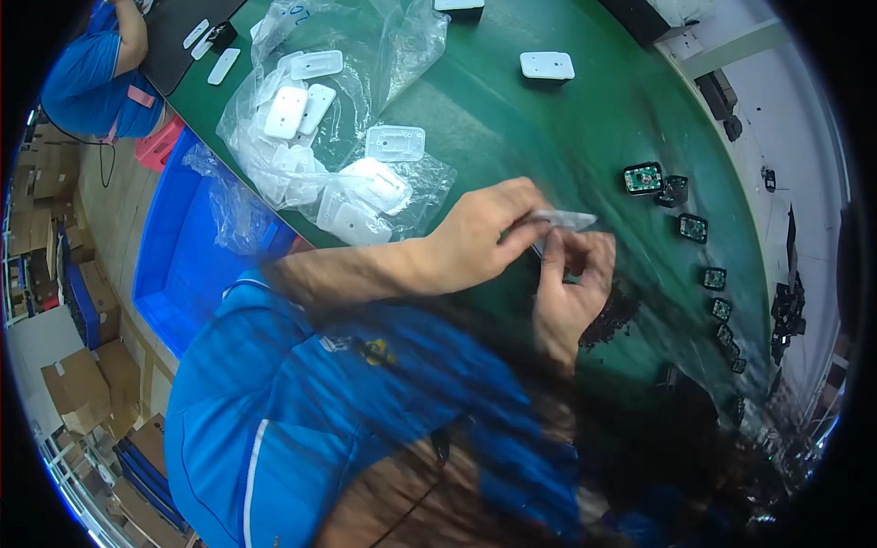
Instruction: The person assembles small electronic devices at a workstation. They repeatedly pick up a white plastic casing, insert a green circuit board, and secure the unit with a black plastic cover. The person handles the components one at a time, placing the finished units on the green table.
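Note:
Over the green table, my left hand [484,233] pinches a thin white plastic cover [575,219], seen almost edge-on. My right hand [571,297] is close against it, just below and to the right, thumb up and fingers curled together. Whatever lies between those right fingertips is hidden. Beside the right wrist is a loose pile of small dark parts [614,315]. Left of my hands, several white plastic covers [286,112] lie on and in a clear plastic bag [416,187].
Small black housings with green circuit boards [643,179] stand in a curved row along the right of the green table [493,100]. A white-topped black box [547,67] sits farther back. At left are a blue bin [169,260], cardboard boxes [78,388] and another person's blue sleeve [82,78].

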Demonstrator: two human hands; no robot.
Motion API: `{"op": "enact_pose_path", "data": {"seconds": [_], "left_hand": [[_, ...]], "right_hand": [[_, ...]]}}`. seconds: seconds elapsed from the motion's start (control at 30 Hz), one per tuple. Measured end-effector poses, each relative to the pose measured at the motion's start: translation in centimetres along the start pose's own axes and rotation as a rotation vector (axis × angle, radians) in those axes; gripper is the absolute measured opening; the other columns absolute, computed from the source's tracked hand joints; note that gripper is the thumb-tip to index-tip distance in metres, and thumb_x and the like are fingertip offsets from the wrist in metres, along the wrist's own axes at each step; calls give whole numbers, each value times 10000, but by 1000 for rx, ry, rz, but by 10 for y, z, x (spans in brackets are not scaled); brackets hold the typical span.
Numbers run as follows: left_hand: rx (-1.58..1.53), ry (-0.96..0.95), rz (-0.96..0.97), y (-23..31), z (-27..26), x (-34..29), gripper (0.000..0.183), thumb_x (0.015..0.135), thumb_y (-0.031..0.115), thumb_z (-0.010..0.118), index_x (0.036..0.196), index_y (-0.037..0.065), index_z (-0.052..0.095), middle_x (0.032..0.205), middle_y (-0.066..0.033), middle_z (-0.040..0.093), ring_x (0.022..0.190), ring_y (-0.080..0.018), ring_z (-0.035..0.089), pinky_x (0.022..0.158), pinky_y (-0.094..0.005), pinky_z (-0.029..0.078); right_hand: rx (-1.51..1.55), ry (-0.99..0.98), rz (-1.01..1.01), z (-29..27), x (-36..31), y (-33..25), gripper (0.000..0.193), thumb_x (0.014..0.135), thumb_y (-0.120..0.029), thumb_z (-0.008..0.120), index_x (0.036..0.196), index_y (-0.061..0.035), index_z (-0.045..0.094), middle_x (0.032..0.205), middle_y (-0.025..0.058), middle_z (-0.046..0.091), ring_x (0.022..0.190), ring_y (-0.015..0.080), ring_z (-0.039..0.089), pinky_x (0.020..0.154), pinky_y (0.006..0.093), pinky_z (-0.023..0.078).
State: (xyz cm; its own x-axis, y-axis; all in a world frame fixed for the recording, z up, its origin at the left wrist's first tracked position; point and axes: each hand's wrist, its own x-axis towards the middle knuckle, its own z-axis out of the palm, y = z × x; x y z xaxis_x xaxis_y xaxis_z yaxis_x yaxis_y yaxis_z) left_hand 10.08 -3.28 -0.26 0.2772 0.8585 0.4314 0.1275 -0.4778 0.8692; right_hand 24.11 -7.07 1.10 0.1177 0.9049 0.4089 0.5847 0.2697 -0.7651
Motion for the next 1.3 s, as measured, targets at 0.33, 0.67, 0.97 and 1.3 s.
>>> {"op": "enact_pose_path", "data": {"seconds": [0.33,0.67,0.97,1.3], "left_hand": [[-70,-172,-213,4,-9,1,124,858,77,613,944,-11,605,818,-84,585,709,-158,579,621,-276,451],[-446,-157,-451,2,-17,7,102,880,38,562,969,-11,552,801,-78,614,720,-125,605,615,-280,472],[137,-268,-338,-52,-36,61,81,853,43,576,926,26,607,781,-120,619,677,-231,606,621,-331,485],[529,-481,-159,-89,-38,79,151,818,37,596,962,76,620,967,-151,521,832,-344,588,704,-420,481]], "right_hand": [[167,-197,290,-21,14,1,301,763,-86,726,1029,-20,602,900,6,504,736,96,400,684,218,370],[427,-216,467,-18,16,16,198,805,-70,711,901,-26,544,815,-14,552,663,32,461,570,182,364],[-224,-53,27,-39,67,71,338,773,44,562,1095,-57,576,1091,58,576,943,175,544,748,287,433],[-760,-324,-223,-62,127,132,711,652,113,610,1306,-126,466,1172,103,555,1109,287,500,941,391,416]]}}
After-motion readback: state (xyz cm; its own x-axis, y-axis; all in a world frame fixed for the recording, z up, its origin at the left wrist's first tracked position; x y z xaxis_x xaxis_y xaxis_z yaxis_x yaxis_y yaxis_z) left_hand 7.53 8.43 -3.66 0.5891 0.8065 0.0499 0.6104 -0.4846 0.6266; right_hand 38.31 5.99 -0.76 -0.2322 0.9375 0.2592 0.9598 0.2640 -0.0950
